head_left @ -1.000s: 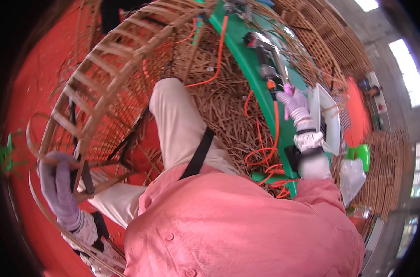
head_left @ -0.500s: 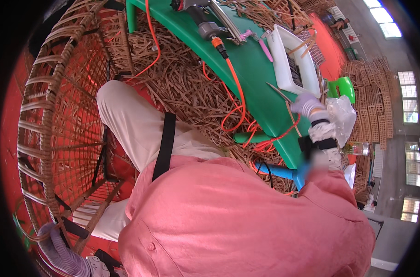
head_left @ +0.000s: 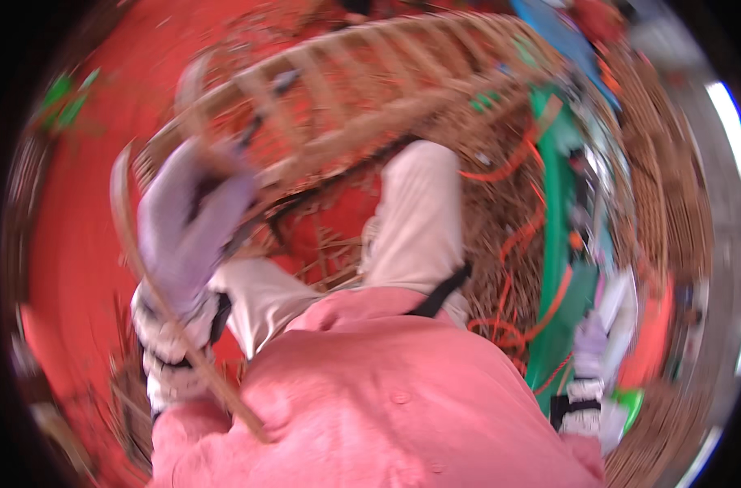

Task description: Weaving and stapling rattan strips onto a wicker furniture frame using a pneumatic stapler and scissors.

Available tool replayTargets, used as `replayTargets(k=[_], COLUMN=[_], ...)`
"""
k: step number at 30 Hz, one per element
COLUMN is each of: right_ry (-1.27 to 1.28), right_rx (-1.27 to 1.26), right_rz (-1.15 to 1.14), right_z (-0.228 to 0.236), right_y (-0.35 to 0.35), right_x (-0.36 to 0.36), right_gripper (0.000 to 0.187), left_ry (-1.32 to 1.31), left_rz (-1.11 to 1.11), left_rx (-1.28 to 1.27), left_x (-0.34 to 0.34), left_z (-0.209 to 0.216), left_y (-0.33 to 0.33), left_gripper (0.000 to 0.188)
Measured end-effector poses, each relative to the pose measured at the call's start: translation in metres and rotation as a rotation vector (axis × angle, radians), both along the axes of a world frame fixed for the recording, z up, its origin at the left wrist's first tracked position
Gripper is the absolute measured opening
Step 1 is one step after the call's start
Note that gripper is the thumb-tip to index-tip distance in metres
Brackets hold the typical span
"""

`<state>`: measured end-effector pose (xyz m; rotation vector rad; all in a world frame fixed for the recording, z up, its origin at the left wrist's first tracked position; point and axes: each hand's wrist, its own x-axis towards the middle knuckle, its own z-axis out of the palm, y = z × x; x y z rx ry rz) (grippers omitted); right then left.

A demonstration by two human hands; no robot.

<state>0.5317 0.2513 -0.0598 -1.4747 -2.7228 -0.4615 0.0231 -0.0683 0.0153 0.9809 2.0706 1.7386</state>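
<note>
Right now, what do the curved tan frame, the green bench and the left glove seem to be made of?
Curved tan frame: probably rattan or cane, matte, judging by its dull colour and slatted build.
Green bench: likely smooth plastic, given its even colour.
Left glove: apparently soft, matte fabric, close-fitting, without shine. Blur hides finer texture.

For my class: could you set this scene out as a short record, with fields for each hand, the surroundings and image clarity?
Left hand: gloved left hand, at the near end of the woven frame; grip blurred
Right hand: gloved right hand, beside the white tray; whether it holds anything is unclear
Loose strip: long curved strip passing along the left forearm
Right side: green bench, orange hose
Ground: red floor, brown scraps
Clarity: motion-blurred
</note>
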Motion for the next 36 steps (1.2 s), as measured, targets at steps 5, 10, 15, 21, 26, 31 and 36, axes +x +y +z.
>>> replayTargets(k=[5, 10, 15, 21, 26, 31, 36], right_ry=[0.612, 0.261, -0.036, -0.190, -0.318, -0.475, -0.375], right_rx=[-0.337, -0.346, 0.131, 0.354, 0.443, 0.497, 0.368], right_rz=[0.447, 1.115, 1.516, 1.603, 1.552, 1.511, 1.626], right_z=[0.078, 0.126, 0.146, 0.154, 0.163, 0.168, 0.181], right_y=[0.050, -0.028, -0.094, -0.122, -0.133, -0.144, -0.151], right_x=[-0.171, -0.329, -0.397, -0.410, -0.411, -0.418, -0.418], right_gripper=[0.025, 0.021, 0.031, 0.038, 0.041, 0.038, 0.037], left_ry=[-0.183, -0.074, -0.027, 0.008, 0.067, 0.014, 0.039], left_rz=[-0.020, 0.028, 0.065, 0.029, 0.033, 0.007, -0.002], left_rx=[0.139, 0.095, 0.131, 0.128, 0.147, 0.200, 0.209], left_x=[-0.011, -0.007, -0.007, -0.011, -0.012, -0.010, -0.010], left_z=[-0.002, -0.005, -0.010, -0.016, -0.018, -0.020, -0.020], left_y=[0.000, 0.000, 0.000, 0.001, 0.002, 0.002, 0.002], left_gripper=[0.014, 0.014, 0.015, 0.015, 0.013, 0.014, 0.014])
